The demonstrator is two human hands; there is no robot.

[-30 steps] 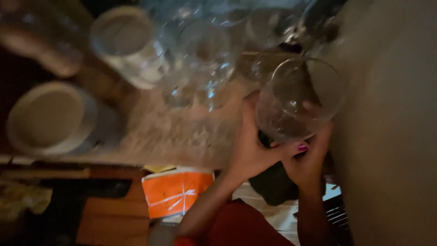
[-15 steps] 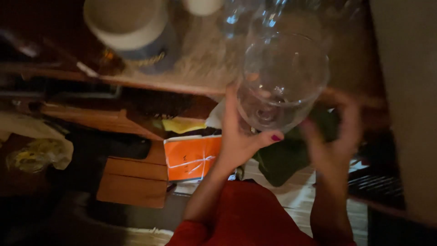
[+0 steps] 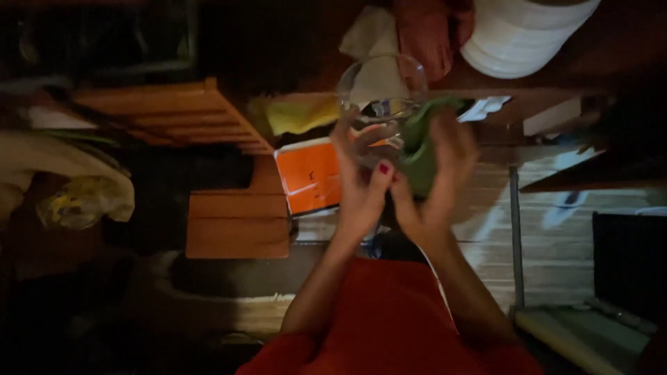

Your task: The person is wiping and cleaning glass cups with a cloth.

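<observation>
Left hand (image 3: 361, 191) is wrapped around the bowl of a clear glass (image 3: 381, 104), fingers closed on its lower wall, thumb toward me; the glass is tilted, rim pointing away from me. Right hand (image 3: 438, 180) is closed on a green cloth (image 3: 420, 149), pressed against the right side of the glass, touching it. Both hands clamped, one on each item, meeting at the glass.

Step, as I judge it: wiping the outer wall of the glass with the cloth. Next move likely calls for turning the glass in my left grip so the cloth reaches an unwiped part, keeping a firm hold, since the glass is held in the air with nothing directly under it.

Light is poor; detail is limited.

Packages and labels, placed relative to the glass:
- Orange flat package with a white border (image 3: 309, 173), just left of and below the glass, partly behind my left hand. Rectangular; a small dark mark on it, too blurred to make out.
- Yellow item (image 3: 302, 114) left of the glass, above the orange package; kind unclear.
- White stack of plates (image 3: 521, 38) up and to the right of the glass.
- Reddish cloth (image 3: 431, 28) directly beyond the glass rim.
- Wooden slatted rack (image 3: 174, 114) well to the left.
</observation>
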